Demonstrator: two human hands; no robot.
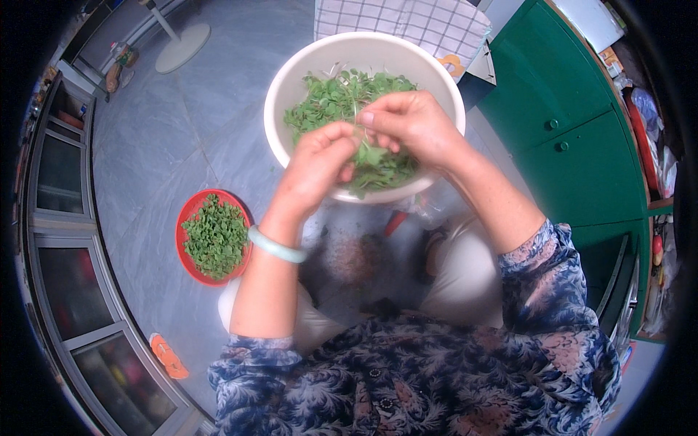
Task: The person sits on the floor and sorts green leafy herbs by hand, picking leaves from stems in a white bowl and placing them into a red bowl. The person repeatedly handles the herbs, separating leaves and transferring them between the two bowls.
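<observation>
Both hands meet over the near half of a large white plastic basin (277, 136) that holds a heap of leafy green sprouts (327, 98). My right hand (417, 128) pinches pale, thin stems (357, 106) between thumb and forefinger. With its fingers curled, my left hand (324, 163) grips the lower, leafy part of the same small bunch, just left of the right fingertips. A pale green bangle (277, 245) circles my left wrist. On the floor at the left, a red bowl (181, 256) contains a pile of short green leaves (215, 237).
Behind the basin hangs a checked cloth (376, 16). Green cabinets (578, 125) line the right side, and glass-fronted cabinets (60, 171) run along the left. A round white stand base (185, 49) rests on the grey tiled floor (147, 147). Loose brownish scraps (357, 259) lie between my legs.
</observation>
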